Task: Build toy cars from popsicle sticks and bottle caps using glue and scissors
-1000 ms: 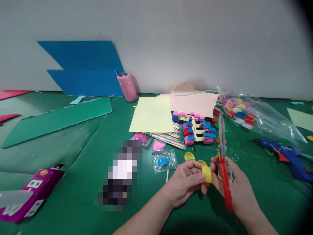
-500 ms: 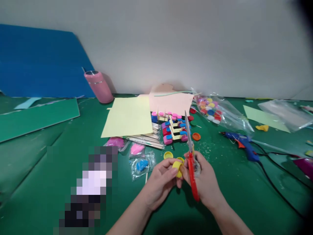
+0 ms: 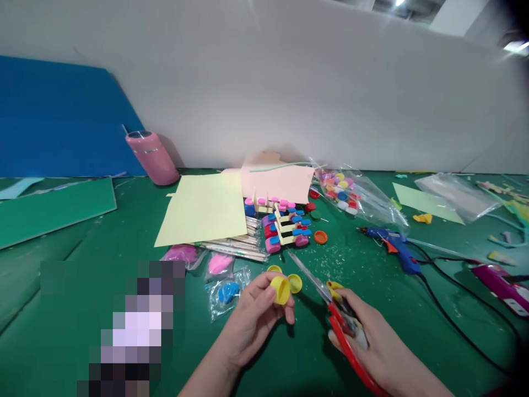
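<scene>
My left hand pinches a yellow bottle cap between thumb and fingers, low in the middle of the view. My right hand grips red-handled scissors; their blades are together and point up-left toward the cap, a short gap away. Two more yellow caps lie on the green mat just behind the held one. Behind them stands a small model of sticks with pink, blue and red caps.
A yellow sheet and a pink sheet lie at the back. A bag of coloured caps, a blue glue gun with a black cord, a pink tumbler and small bags of shapes surround the work spot.
The scissors have tilted from upright to a low slant pointing up-left, and my hands have drawn apart. The view has swung right and slightly up.
</scene>
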`<action>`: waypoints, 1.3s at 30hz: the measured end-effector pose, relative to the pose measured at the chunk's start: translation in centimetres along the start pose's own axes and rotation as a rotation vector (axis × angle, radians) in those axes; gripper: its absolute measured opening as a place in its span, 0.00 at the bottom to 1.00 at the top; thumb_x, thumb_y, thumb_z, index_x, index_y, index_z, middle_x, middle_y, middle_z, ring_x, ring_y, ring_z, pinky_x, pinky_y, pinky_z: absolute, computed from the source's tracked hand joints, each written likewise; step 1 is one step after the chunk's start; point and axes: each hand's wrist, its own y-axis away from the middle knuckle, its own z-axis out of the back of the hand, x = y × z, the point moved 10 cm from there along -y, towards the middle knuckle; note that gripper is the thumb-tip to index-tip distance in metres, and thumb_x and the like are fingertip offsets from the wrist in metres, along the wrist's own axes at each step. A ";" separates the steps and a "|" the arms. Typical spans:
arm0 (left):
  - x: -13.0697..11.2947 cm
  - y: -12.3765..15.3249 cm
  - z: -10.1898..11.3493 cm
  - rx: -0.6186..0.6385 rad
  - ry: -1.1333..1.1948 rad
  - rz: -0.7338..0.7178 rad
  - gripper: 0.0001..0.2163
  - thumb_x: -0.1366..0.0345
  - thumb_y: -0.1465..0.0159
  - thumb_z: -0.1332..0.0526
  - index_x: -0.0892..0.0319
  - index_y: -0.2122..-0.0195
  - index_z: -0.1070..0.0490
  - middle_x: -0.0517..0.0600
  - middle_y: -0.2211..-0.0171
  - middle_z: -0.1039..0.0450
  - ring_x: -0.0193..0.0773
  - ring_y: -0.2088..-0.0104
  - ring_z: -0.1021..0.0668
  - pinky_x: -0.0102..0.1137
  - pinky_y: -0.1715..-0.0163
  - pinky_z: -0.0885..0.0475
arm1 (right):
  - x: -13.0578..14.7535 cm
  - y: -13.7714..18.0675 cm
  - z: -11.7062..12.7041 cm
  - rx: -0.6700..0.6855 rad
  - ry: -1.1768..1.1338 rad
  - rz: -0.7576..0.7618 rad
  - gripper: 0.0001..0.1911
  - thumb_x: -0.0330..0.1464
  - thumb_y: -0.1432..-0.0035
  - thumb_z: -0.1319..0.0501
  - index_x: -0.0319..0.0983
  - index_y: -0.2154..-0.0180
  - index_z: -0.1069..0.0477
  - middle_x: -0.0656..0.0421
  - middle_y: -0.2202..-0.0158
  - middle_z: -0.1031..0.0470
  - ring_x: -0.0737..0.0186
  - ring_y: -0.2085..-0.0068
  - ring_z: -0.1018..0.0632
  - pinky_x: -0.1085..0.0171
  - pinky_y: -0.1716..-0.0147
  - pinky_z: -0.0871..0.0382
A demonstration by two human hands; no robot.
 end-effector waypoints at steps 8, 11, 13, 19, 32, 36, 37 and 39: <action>-1.6 -0.3 0.5 -0.022 -0.138 -0.063 0.12 0.67 0.45 0.38 0.59 0.59 0.31 0.50 0.72 0.28 0.35 0.72 0.26 0.30 0.67 0.36 | -3.1 2.4 -0.2 0.157 0.005 -0.110 0.23 0.35 0.55 0.40 0.42 0.54 0.38 0.61 0.74 0.29 0.63 0.75 0.29 0.71 0.77 0.34; -1.8 -0.2 0.7 -0.032 -0.155 -0.073 0.13 0.68 0.46 0.37 0.58 0.59 0.30 0.49 0.71 0.28 0.33 0.72 0.26 0.29 0.67 0.36 | -3.2 2.5 -0.8 0.182 -0.046 -0.130 0.21 0.33 0.55 0.40 0.40 0.56 0.37 0.63 0.75 0.31 0.67 0.76 0.31 0.73 0.77 0.36; -1.8 -0.2 0.9 -0.037 -0.159 -0.073 0.14 0.68 0.46 0.37 0.58 0.58 0.30 0.49 0.70 0.28 0.33 0.71 0.27 0.29 0.66 0.36 | -3.0 2.4 -1.4 0.208 -0.093 -0.145 0.16 0.33 0.55 0.40 0.40 0.61 0.36 0.64 0.76 0.33 0.69 0.77 0.32 0.73 0.77 0.37; -1.7 -0.1 1.2 -0.061 -0.156 -0.059 0.15 0.69 0.45 0.38 0.58 0.55 0.30 0.51 0.68 0.27 0.35 0.68 0.27 0.30 0.65 0.35 | -3.5 2.5 -2.5 0.197 -0.319 -0.279 0.10 0.38 0.52 0.42 0.41 0.66 0.36 0.65 0.78 0.36 0.69 0.78 0.32 0.73 0.80 0.39; -1.9 0.0 1.6 -0.127 -0.155 -0.060 0.15 0.68 0.48 0.35 0.57 0.57 0.28 0.51 0.66 0.28 0.35 0.68 0.28 0.30 0.66 0.35 | -3.2 2.3 -1.9 0.133 -0.221 -0.248 0.11 0.33 0.56 0.39 0.41 0.67 0.36 0.66 0.78 0.35 0.69 0.77 0.33 0.74 0.79 0.39; -1.8 0.1 1.7 -0.134 -0.164 -0.048 0.16 0.69 0.48 0.36 0.56 0.57 0.28 0.50 0.64 0.28 0.35 0.66 0.28 0.30 0.64 0.34 | -3.4 2.4 -2.5 0.166 -0.290 -0.276 0.12 0.34 0.56 0.39 0.42 0.65 0.36 0.66 0.77 0.36 0.70 0.77 0.32 0.74 0.78 0.38; -1.7 0.1 1.7 -0.135 -0.166 -0.045 0.16 0.69 0.48 0.36 0.56 0.57 0.28 0.50 0.64 0.28 0.35 0.66 0.28 0.30 0.64 0.34 | -3.4 2.4 -2.5 0.169 -0.289 -0.273 0.13 0.34 0.56 0.39 0.42 0.65 0.36 0.66 0.77 0.36 0.69 0.77 0.32 0.74 0.78 0.38; -1.6 0.0 1.7 -0.138 -0.169 -0.039 0.16 0.69 0.48 0.36 0.56 0.57 0.28 0.51 0.64 0.28 0.35 0.66 0.28 0.30 0.64 0.34 | -3.5 2.4 -2.5 0.169 -0.260 -0.265 0.13 0.35 0.55 0.39 0.42 0.65 0.36 0.65 0.77 0.35 0.68 0.76 0.32 0.73 0.77 0.37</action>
